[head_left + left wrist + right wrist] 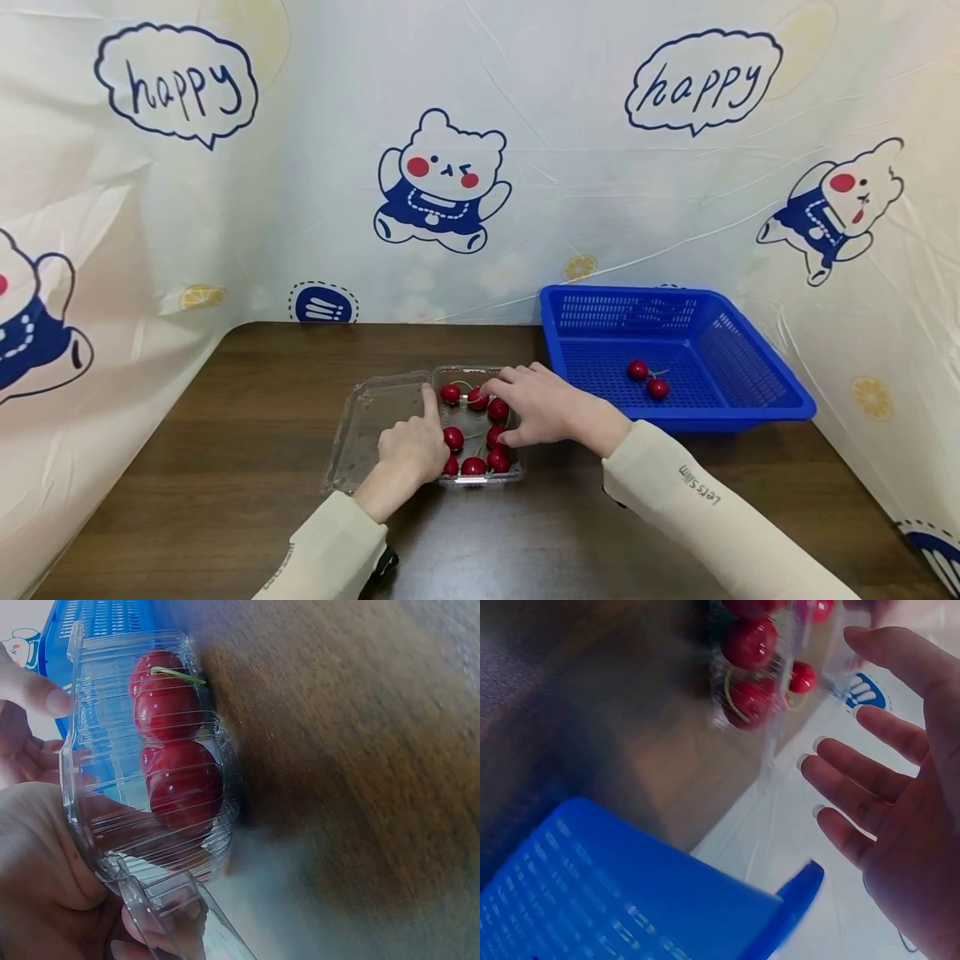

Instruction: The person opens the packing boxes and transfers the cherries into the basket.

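Observation:
A clear plastic clamshell box (pixel 465 481) lies on the table with its lid (pixel 378 417) folded out to the left. Inside are several red cherries (pixel 473 467), some with green stems. My left hand (pixel 414 446) grips the box at the hinge side, its index finger stretched toward the far end; the left wrist view shows its fingers around the clear wall. Above the box's right rim hovers my right hand (pixel 542 406), fingers spread and holding nothing in the right wrist view. Two cherries (pixel 657 389) lie in the blue basket (pixel 772 410) to the right.
The brown wooden table (pixel 225 467) carries both containers. The basket's raised wall stands just right of the right hand. A pale printed cloth (pixel 330 167) hangs behind the table and along both sides.

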